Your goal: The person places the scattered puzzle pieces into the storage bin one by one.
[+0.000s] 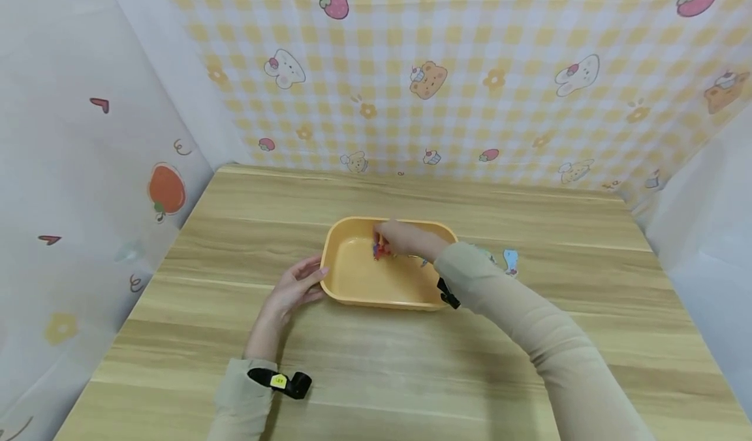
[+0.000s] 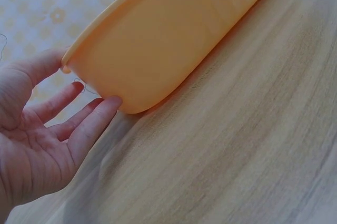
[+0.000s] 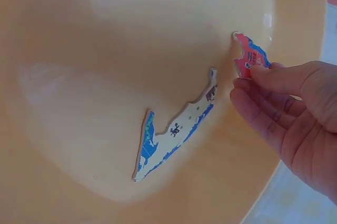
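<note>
A yellow plastic basin (image 1: pixel 352 302) stands on the wooden table. At its left end my left hand (image 1: pixel 292 289) holds it, thumb at the rim and fingertips against the outer wall (image 2: pixel 142 50). My right hand (image 1: pixel 405 237) reaches inside. In the right wrist view that hand (image 3: pixel 295 108) pinches a small flat red-and-blue puzzle piece (image 3: pixel 249 56) between thumb and fingers, near the basin's side. Beside it on the basin floor lies a longer, curved white-and-blue puzzle piece (image 3: pixel 181 129), untouched.
Right of the basin, a light-blue flat piece (image 1: pixel 510 258) lies on the wooden table (image 1: pixel 376 376), with a greenish one (image 1: pixel 487 254) partly hidden by my right sleeve. A yellow checked cloth (image 1: pixel 388 121) hangs behind the table, and white cloth (image 1: pixel 88 186) hangs at the left.
</note>
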{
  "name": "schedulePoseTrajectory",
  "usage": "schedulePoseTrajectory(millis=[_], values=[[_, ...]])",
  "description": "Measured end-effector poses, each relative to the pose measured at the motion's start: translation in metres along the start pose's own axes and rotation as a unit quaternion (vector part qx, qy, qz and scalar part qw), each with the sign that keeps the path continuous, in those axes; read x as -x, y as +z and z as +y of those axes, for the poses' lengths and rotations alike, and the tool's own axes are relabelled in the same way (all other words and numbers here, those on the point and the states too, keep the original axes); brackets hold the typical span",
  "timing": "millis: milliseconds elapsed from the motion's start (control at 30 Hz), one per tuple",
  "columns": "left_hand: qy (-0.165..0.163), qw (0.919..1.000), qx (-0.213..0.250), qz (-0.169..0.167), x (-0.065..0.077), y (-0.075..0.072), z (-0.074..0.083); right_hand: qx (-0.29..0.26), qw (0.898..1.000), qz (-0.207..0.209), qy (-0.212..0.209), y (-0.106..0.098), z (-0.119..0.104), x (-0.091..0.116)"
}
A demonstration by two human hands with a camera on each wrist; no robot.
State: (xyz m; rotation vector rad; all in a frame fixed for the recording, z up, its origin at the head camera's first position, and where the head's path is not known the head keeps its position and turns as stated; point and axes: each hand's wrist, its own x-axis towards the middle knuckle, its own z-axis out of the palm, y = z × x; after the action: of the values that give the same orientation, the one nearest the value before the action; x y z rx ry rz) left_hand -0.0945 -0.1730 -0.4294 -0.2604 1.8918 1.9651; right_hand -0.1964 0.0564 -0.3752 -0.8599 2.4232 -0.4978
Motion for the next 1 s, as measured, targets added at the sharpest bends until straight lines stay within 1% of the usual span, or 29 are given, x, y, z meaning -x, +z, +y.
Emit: schedulePoseTrajectory(millis=[67, 133, 233, 300, 367, 533, 600, 733, 800, 900, 1000], values=[[-0.004, 1.0000, -0.003, 0.003, 0.001, 0.000, -0.001, 0.028, 1.000, 0.002, 0.006, 0.002, -0.001, 0.000], [-0.009, 0.9999, -0.004, 0.004, 0.001, 0.000, -0.002, 0.070, 0.997, 0.008, 0.015, 0.004, -0.002, 0.000], [-0.013, 0.9999, -0.002, 0.005, 0.002, 0.000, -0.003, 0.104, 0.994, 0.009, 0.022, 0.005, -0.002, -0.001], [-0.011, 0.9999, 0.001, 0.003, 0.002, 0.000, -0.003, 0.118, 0.993, 0.009, 0.021, 0.005, -0.002, -0.001], [-0.005, 1.0000, 0.002, -0.001, 0.001, 0.001, -0.003, 0.084, 0.995, 0.009, 0.043, 0.006, -0.002, 0.000], [0.000, 1.0000, 0.006, -0.001, 0.001, 0.004, -0.002, 0.112, 0.993, 0.009, 0.042, 0.004, -0.003, 0.001], [-0.003, 1.0000, 0.006, 0.002, 0.001, 0.005, -0.002, 0.169, 0.985, 0.008, 0.020, 0.003, -0.004, 0.001], [-0.003, 1.0000, 0.007, 0.000, 0.000, 0.005, -0.002, 0.165, 0.986, 0.005, 0.027, 0.001, -0.004, 0.002], [-0.002, 1.0000, 0.009, -0.001, 0.000, 0.004, -0.002, 0.143, 0.989, 0.009, 0.029, -0.001, -0.004, 0.003], [0.003, 0.9999, 0.010, -0.004, 0.000, 0.003, -0.001, 0.104, 0.994, 0.025, 0.015, -0.006, -0.002, 0.007], [0.007, 0.9999, 0.007, -0.006, 0.001, 0.001, 0.000, 0.088, 0.995, 0.049, -0.010, -0.013, 0.001, 0.012]])
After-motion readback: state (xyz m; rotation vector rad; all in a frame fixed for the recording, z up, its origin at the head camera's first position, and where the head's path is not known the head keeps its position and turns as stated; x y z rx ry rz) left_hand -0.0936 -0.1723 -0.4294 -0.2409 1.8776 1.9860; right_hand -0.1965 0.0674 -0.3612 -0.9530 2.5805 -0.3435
